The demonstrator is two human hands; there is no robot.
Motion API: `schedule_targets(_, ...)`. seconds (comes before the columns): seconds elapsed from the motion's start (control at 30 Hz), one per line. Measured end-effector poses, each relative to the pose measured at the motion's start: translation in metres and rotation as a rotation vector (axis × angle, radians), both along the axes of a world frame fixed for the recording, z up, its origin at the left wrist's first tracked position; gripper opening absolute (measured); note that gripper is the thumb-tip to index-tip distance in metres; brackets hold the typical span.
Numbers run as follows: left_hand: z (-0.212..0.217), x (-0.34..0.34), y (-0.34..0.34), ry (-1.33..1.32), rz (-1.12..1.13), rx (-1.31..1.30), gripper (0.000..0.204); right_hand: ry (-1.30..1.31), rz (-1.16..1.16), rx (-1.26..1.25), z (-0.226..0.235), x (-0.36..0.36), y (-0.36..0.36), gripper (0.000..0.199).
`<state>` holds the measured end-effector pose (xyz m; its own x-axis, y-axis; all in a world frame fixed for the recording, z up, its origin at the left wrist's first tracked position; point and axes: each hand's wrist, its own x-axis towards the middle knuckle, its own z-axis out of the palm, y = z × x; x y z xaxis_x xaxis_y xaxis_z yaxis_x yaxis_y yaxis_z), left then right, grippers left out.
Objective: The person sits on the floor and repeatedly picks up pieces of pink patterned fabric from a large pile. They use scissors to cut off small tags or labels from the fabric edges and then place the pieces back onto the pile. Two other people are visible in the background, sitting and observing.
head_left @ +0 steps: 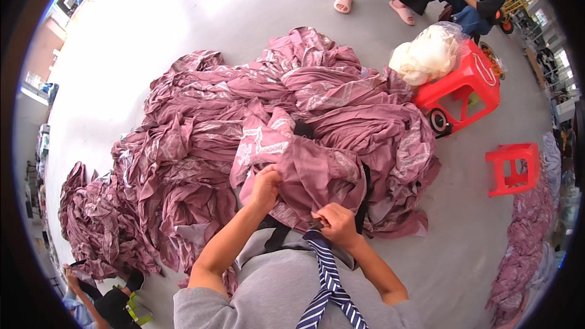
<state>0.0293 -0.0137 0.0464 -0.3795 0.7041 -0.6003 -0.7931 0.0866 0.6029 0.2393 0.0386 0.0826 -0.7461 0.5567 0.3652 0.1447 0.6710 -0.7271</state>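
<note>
A piece of dusty-pink cloth (pixel 320 167) with a white printed pattern lies bunched over my lap. My left hand (pixel 266 187) is closed, gripping the cloth at its left side. Nearer to my body, my right hand (pixel 338 224) pinches at the near edge of the same cloth; a small dark bit shows by its fingertips, too small to name. Beyond both hands spreads a large heap of the same pink patterned fabric (pixel 201 94), folded and crumpled on the floor. A navy-and-white striped tie (pixel 326 271) hangs down my front, close to my right hand.
To the far right stands a red plastic stool (pixel 463 85) beside a cream bundle in clear plastic (pixel 429 55). A smaller red stool (pixel 513 170) is at the right, near another fabric pile (pixel 524 250). People sit at the upper right and lower left.
</note>
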Motion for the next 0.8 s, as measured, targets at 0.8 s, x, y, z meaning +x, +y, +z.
schedule_targets(0.8,0.04,-0.006,0.019,0.979,-0.083,0.004,0.016,0.006,-0.266,-0.294,0.034,-0.08,0.038,0.024)
